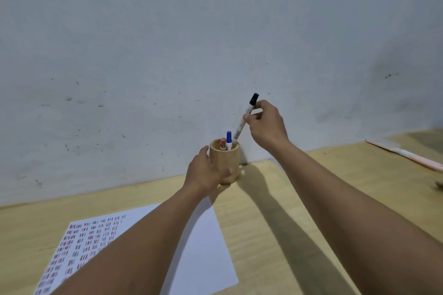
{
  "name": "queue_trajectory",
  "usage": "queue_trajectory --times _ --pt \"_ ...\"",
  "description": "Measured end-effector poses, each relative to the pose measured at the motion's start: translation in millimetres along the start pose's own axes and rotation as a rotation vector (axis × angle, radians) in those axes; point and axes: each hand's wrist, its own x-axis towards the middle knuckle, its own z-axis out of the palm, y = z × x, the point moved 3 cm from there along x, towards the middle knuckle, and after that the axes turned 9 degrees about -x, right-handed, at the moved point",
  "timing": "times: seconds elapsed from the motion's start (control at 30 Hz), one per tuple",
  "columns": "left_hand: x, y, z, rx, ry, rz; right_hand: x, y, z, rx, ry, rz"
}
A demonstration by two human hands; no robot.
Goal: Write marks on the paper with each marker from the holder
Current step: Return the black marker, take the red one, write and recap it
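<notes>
Holder: a round wooden cup (225,163) stands at the back edge of the table (275,218), close against the wall (215,31).
Left hand: the left hand (206,172) is wrapped around the cup's left side, fingers curled on its wall and thumb across the front, steadying it.
Right hand: the right hand (267,124) pinches the black-capped marker (244,118) between thumb and fingertips, high on the barrel just under the cap.
Black-capped marker: tilted, cap up and to the right, lower end at or just inside the cup's rim on its right side; whether it is going in or coming out cannot be told.
Other markers: a blue-capped marker (229,140) and a reddish one (223,144) stand upright in the cup.
Paper: a white sheet (199,246) lies toward the front edge of the table, partly under the left forearm; rows of short reddish marks fill its left part, while the right part is blank.
Risk, tipping: the marker sits at a slant, so a sideways pull could lever against the rim and rock the cup if the left hand loosens.
Risk, snagging: its lower end is close to the other two and could drag one up or knock it askew.
Risk, slipping: the grip is only a fingertip pinch near the top, so the barrel could swing or drop.
Risk, smudging: the left forearm hangs over the marked sheet and could smear fresh ink or shift the sheet.
</notes>
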Motion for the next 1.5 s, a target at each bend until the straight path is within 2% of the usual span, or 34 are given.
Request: queue_trajectory --times 0.27,0.5,0.63,0.73,0.87,1.03,1.27,1.5 --pt "11 -13 7 -0.098 0.011 0.033 9 17 34 -0.108 -0.193 0.036" --pt "13 -18 8 -0.124 0.018 0.051 7 29 43 -0.116 -0.256 0.106" --pt "14 -19 8 -0.130 0.017 0.058 -5 25 40 -0.076 -0.167 0.100" --pt "15 -20 9 -0.123 0.023 0.054 -22 18 35 -0.073 -0.060 0.012" --pt "14 -20 9 -0.127 0.050 0.053 -36 16 44 -0.206 -0.102 -0.129" --pt "12 -19 9 -0.149 0.036 0.035 -40 14 55 -0.351 -0.084 -0.204" --pt "14 -23 8 -0.119 0.023 0.050 -38 10 67 -0.461 -0.069 -0.166" --pt "14 -23 7 -0.126 0.020 0.032 -38 11 72 -0.317 -0.084 -0.054"
